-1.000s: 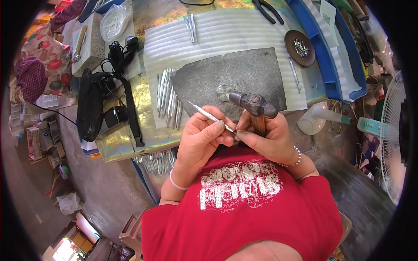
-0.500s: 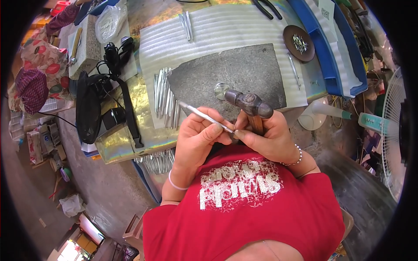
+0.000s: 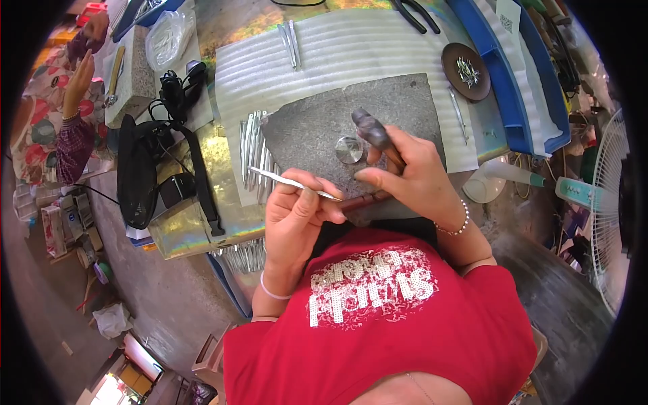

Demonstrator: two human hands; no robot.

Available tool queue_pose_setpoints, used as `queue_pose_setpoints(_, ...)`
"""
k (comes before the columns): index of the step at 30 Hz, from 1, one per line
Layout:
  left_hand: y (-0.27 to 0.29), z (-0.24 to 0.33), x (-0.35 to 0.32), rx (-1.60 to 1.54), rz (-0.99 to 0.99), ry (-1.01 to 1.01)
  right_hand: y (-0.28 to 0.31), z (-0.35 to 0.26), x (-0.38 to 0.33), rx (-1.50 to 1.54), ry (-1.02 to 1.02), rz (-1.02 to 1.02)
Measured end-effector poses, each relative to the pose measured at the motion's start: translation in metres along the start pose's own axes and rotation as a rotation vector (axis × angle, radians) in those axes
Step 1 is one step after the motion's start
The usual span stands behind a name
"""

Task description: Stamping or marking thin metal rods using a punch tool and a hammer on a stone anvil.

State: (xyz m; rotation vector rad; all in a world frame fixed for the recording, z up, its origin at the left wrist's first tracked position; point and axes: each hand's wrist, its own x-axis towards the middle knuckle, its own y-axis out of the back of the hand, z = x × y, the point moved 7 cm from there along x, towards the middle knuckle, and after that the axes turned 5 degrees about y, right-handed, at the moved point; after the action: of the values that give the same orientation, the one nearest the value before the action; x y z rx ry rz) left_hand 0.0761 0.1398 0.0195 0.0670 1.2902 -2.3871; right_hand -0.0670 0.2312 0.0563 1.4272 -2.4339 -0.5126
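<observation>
My left hand (image 3: 295, 209) pinches a slim silver tweezers-like piece (image 3: 283, 179), its far end pointing up and left. My right hand (image 3: 422, 177) is closed round the handle of a hammer (image 3: 375, 131), whose head is tilted above the grey stone slab (image 3: 317, 111). A round shiny metal disc (image 3: 349, 150) lies on the slab, just left of the hammer. Several similar silver pieces (image 3: 254, 145) lie in a row at the slab's left edge. A reddish-brown bar (image 3: 364, 202) shows below my right hand; what it belongs to is unclear.
A brown dish (image 3: 466, 72) of small metal bits and a blue tray (image 3: 496, 74) are on the right. Black-handled pliers (image 3: 416, 15) lie at the back. A black bag with straps (image 3: 138, 172) sits left. Another person's hand (image 3: 79, 84) is at far left; a fan (image 3: 611, 209) stands right.
My hands have drawn apart. The right hand has lifted away from the silver piece and swung the hammer head up and round. The other person's hands have come into view.
</observation>
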Motion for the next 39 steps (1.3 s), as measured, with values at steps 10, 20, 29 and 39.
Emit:
queue_pose_setpoints(10,0.002,0.022,0.014,0.489,0.135,-0.146,-0.017,0.000,0.012,-0.101,0.208,-0.023)
queue_pose_setpoints(20,-0.004,0.020,0.028,0.880,0.154,-0.261,0.004,0.032,-0.020,0.645,-0.302,0.088)
queue_pose_setpoints(29,-0.008,0.016,0.027,0.997,0.118,-0.253,0.004,0.037,-0.021,0.497,-0.232,0.067)
queue_pose_setpoints(39,-0.022,0.022,0.028,1.263,0.125,-0.316,0.005,0.042,-0.022,0.433,-0.201,0.092)
